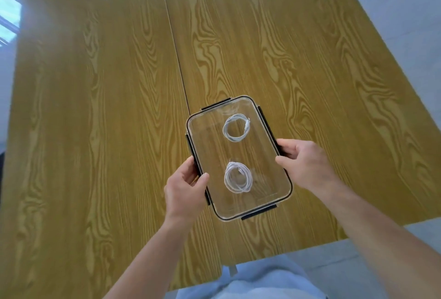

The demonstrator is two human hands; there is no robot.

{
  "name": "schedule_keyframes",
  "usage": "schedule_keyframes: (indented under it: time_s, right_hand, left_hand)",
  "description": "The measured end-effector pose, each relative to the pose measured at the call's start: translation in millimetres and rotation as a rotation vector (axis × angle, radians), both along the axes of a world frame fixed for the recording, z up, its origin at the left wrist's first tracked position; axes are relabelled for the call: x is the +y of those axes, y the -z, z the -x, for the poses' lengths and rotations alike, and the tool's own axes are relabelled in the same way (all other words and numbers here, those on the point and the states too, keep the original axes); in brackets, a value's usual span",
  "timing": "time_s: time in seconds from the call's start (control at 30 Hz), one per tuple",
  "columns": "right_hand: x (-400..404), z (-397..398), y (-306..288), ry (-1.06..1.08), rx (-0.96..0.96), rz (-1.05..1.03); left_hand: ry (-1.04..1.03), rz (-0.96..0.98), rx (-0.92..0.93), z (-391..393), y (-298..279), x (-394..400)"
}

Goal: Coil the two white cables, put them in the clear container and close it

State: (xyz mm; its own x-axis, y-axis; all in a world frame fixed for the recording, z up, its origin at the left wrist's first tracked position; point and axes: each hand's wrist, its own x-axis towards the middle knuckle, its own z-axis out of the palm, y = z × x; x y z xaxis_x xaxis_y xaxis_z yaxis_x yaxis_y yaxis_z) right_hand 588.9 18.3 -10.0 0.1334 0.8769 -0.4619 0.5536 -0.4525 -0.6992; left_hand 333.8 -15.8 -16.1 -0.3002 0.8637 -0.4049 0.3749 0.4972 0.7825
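We are at the closing step, judging by the lid already sitting on the clear container (239, 158) and both hands at its long sides. Our left hand (185, 185) grips the left edge, thumb on top of the lid and fingers around the black side latch; our right hand (301, 159) does the same on the right edge. To do this well, we should press each latch down evenly against the rim, one pair at a time, keeping the container flat on the counter (95, 108) so it does not skid. The short-end latches (259, 213) look flared outward (probably not yet snapped), so they likely need attention too.

Inside, two white cables lie apart: the far coil (236, 128) near the top end, the near coil (238, 178) toward us. Both rest flat on the bottom, clear of the rim, so nothing should pinch under the seal.
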Motion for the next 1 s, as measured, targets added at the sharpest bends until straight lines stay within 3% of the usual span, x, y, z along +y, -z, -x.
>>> schedule_keyframes:
  time_s: [0.1,0.3,0.77,1.0]
  right_hand:
    - [6,-6,3,0.061,0.134,0.094]
    - [6,-4,8,0.111,0.182,0.100]
    - [-5,15,-1,0.128,0.068,0.103]
    - [4,25,-30,0.190,0.117,0.120]
  left_hand:
    - [-0.013,0.005,-0.090,-1,0,-2]
    - [-0.027,0.000,-0.132,1,3,2]
    - [-0.007,0.035,-0.136,8,4,17]
    - [-0.099,0.090,-0.352,23,-19,30]
